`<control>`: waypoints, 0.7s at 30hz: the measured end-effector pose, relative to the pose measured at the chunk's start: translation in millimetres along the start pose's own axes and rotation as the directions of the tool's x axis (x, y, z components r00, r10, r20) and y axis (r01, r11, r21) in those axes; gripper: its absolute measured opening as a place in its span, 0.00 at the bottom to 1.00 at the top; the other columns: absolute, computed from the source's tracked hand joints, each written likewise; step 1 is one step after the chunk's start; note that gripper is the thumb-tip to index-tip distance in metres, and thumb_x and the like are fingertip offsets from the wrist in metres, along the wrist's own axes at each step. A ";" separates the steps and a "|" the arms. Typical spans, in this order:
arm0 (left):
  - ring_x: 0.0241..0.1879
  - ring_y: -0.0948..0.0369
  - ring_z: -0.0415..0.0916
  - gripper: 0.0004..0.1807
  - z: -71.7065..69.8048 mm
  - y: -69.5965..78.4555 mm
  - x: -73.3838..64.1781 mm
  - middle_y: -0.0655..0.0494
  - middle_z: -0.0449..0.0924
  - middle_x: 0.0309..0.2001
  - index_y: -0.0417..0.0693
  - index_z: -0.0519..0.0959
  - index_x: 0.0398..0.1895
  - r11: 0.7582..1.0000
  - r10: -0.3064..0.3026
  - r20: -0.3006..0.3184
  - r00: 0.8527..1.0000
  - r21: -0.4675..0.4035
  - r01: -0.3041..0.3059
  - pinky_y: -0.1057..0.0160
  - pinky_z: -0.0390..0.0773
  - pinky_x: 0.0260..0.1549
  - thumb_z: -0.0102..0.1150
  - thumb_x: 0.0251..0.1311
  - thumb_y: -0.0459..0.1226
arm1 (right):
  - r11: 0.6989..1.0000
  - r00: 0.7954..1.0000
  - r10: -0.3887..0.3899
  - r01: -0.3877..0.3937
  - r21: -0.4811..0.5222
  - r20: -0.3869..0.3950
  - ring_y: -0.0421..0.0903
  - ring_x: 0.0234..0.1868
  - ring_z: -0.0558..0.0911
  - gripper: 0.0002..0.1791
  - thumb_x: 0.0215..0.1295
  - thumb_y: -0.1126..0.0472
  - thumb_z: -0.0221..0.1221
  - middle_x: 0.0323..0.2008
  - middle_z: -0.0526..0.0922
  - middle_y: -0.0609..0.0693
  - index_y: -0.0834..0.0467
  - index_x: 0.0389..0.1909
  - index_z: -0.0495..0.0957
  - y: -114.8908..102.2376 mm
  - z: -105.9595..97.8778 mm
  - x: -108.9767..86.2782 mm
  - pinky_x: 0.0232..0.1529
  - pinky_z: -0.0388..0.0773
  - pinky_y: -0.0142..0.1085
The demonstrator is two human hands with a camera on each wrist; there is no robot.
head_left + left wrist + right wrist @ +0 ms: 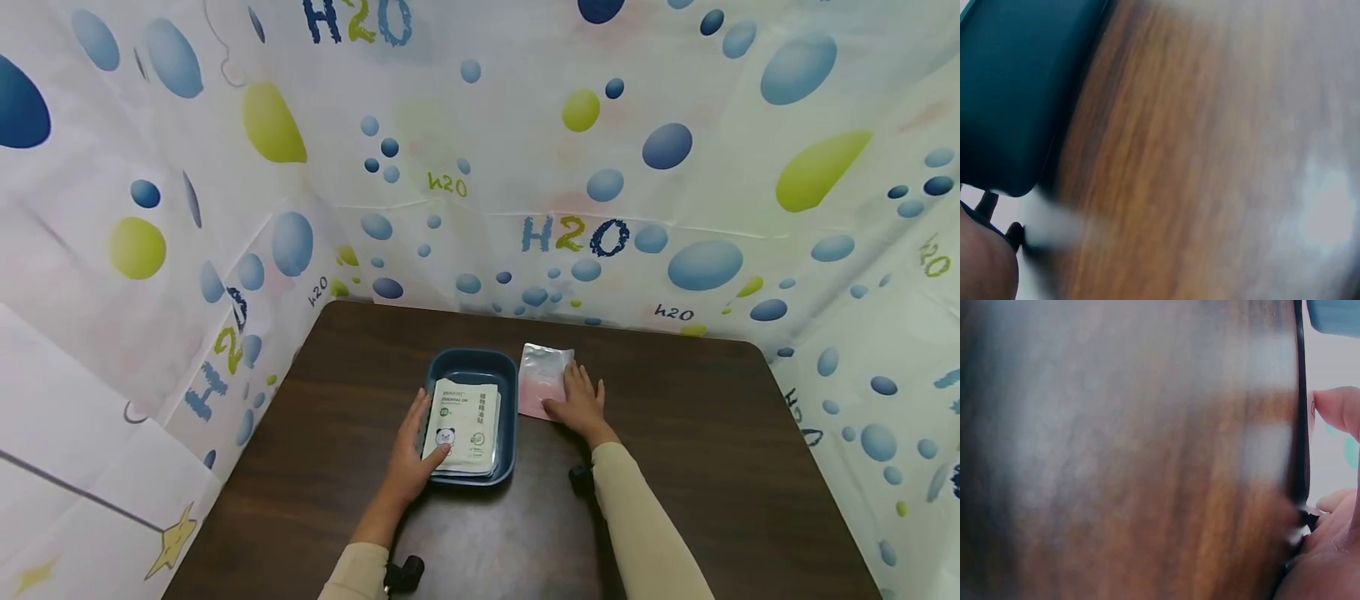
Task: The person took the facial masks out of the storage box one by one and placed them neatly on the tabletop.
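A blue rectangular tray sits on the table and holds white-and-green flat packets, the top one printed with a cartoon bear face. My left hand lies along the tray's left side, its fingers extended and its thumb over the packets' lower left corner. The left wrist view shows the tray's dark wall. To the right of the tray is a pink-and-silver flat pouch. My right hand touches its right part, fingers extended, thumb near the lower edge. In the right wrist view the thumb appears beside a thin pinkish edge.
A dark brown wooden table lies under everything. White curtain with blue and green dots hangs behind it and along both sides. Dark wrist cameras sit at both sleeves.
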State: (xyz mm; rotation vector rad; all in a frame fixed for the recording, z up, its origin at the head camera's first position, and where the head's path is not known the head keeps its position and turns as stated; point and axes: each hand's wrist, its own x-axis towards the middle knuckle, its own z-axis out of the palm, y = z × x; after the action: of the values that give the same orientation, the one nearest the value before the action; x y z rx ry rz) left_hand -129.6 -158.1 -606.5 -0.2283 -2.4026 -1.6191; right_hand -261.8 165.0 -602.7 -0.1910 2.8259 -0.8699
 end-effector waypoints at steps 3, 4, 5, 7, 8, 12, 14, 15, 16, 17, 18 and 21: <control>0.79 0.38 0.49 0.46 0.4 -4.2 -0.1 0.44 0.50 0.82 0.37 0.60 0.77 0.998 0.045 -0.013 0.999 -0.043 -0.046 0.27 0.51 0.69 0.67 0.55 0.37 | 1.000 1.000 0.000 0.000 -0.007 -0.002 0.61 0.83 0.41 0.53 0.64 0.42 0.59 0.82 0.45 0.62 0.64 0.81 0.47 0.4 -0.5 0.8 0.75 0.25 0.67; 0.79 0.37 0.49 0.46 0.4 -5.5 -0.5 0.43 0.50 0.82 0.36 0.60 0.77 0.997 0.057 -0.016 0.998 -0.046 -0.058 0.26 0.51 0.69 0.67 0.54 0.37 | 1.000 1.000 0.003 -0.003 -0.008 0.002 0.61 0.83 0.41 0.53 0.64 0.42 0.59 0.82 0.45 0.62 0.63 0.81 0.46 0.3 -0.6 1.0 0.76 0.25 0.67; 0.78 0.36 0.49 0.46 0.3 -6.9 -0.7 0.42 0.50 0.82 0.35 0.61 0.76 0.997 0.069 -0.018 0.997 -0.043 -0.070 0.25 0.51 0.68 0.68 0.53 0.37 | 1.000 1.000 0.005 -0.005 -0.010 0.006 0.61 0.84 0.40 0.53 0.64 0.41 0.59 0.83 0.45 0.62 0.63 0.81 0.46 0.3 -0.8 1.2 0.76 0.24 0.66; 0.78 0.35 0.49 0.48 -0.9 -9.5 -1.5 0.42 0.50 0.82 0.34 0.61 0.76 0.996 0.086 -0.014 0.996 -0.033 -0.086 0.25 0.52 0.67 0.69 0.51 0.37 | 1.000 1.000 0.008 -0.008 -0.009 0.012 0.61 0.84 0.40 0.53 0.65 0.41 0.58 0.83 0.44 0.62 0.63 0.81 0.46 0.1 -0.6 1.2 0.75 0.23 0.66; 0.78 0.36 0.49 0.49 -1.7 -10.6 -2.0 0.43 0.50 0.82 0.35 0.61 0.77 0.996 0.090 -0.008 0.996 -0.027 -0.090 0.24 0.52 0.67 0.70 0.50 0.38 | 1.000 1.000 0.011 -0.011 -0.011 0.015 0.60 0.84 0.39 0.54 0.65 0.41 0.58 0.83 0.44 0.61 0.63 0.81 0.45 -0.2 -0.4 1.3 0.76 0.23 0.66; 0.79 0.38 0.48 0.54 -4.8 -12.7 -1.2 0.46 0.47 0.83 0.40 0.59 0.79 0.995 0.098 0.019 0.995 -0.024 -0.098 0.24 0.51 0.67 0.74 0.46 0.39 | 1.000 1.000 0.005 -0.005 -0.021 0.003 0.61 0.84 0.39 0.53 0.65 0.41 0.58 0.83 0.44 0.61 0.63 0.81 0.47 -1.3 -0.7 2.7 0.76 0.24 0.66; 0.79 0.38 0.47 0.56 -5.5 -13.7 -0.2 0.48 0.46 0.83 0.42 0.58 0.79 0.994 0.105 0.028 0.994 -0.020 -0.105 0.23 0.52 0.67 0.75 0.43 0.40 | 1.000 1.000 0.004 -0.004 -0.030 -0.006 0.60 0.84 0.40 0.52 0.65 0.41 0.58 0.83 0.45 0.61 0.62 0.81 0.48 -2.1 -1.8 3.7 0.76 0.25 0.66; 0.79 0.38 0.47 0.57 -5.6 -14.6 0.2 0.47 0.46 0.83 0.43 0.58 0.80 0.994 0.111 0.030 0.993 -0.023 -0.110 0.23 0.51 0.66 0.76 0.43 0.40 | 0.999 1.000 0.005 -0.006 -0.033 -0.007 0.60 0.84 0.41 0.52 0.65 0.41 0.58 0.83 0.45 0.61 0.62 0.81 0.48 -2.6 -2.4 4.0 0.76 0.25 0.66; 0.79 0.37 0.47 0.58 -6.5 -9.0 0.1 0.44 0.46 0.83 0.41 0.58 0.79 0.994 0.108 0.032 0.994 -0.027 -0.108 0.23 0.51 0.66 0.76 0.41 0.39 | 0.999 1.000 0.007 -0.007 -0.033 -0.008 0.60 0.84 0.41 0.52 0.65 0.41 0.58 0.83 0.46 0.61 0.62 0.81 0.49 -3.3 -2.8 4.0 0.76 0.25 0.66; 0.79 0.35 0.47 0.58 -7.7 -2.7 -0.1 0.42 0.46 0.83 0.38 0.58 0.79 0.994 0.108 0.034 0.994 -0.031 -0.107 0.22 0.51 0.66 0.76 0.41 0.38 | 0.999 1.000 0.007 -0.007 -0.031 -0.008 0.61 0.84 0.41 0.51 0.64 0.42 0.58 0.83 0.46 0.61 0.62 0.81 0.49 -3.4 -3.0 4.1 0.76 0.26 0.66; 0.78 0.34 0.47 0.57 -8.6 3.2 -0.5 0.39 0.46 0.82 0.36 0.58 0.78 0.994 0.103 0.037 0.994 -0.034 -0.102 0.22 0.51 0.66 0.76 0.40 0.37 | 1.000 1.000 0.009 -0.009 -0.030 -0.006 0.61 0.84 0.41 0.51 0.65 0.42 0.58 0.83 0.46 0.61 0.62 0.81 0.49 -2.9 -2.8 4.0 0.76 0.26 0.66; 0.78 0.31 0.46 0.57 -8.4 10.7 -0.9 0.33 0.46 0.81 0.30 0.59 0.76 0.995 0.093 0.039 0.995 -0.048 -0.091 0.21 0.50 0.65 0.76 0.38 0.33 | 1.000 1.000 0.012 -0.012 -0.025 0.000 0.61 0.83 0.40 0.51 0.65 0.42 0.58 0.83 0.44 0.62 0.62 0.81 0.49 -0.6 -2.1 3.1 0.76 0.26 0.66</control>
State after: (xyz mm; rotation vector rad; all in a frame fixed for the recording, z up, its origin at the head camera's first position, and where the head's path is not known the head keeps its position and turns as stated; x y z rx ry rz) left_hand -125.0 -161.8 -594.2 -0.3777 -2.3487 -1.6459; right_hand -265.2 165.2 -601.1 -0.1766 2.8358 -0.8328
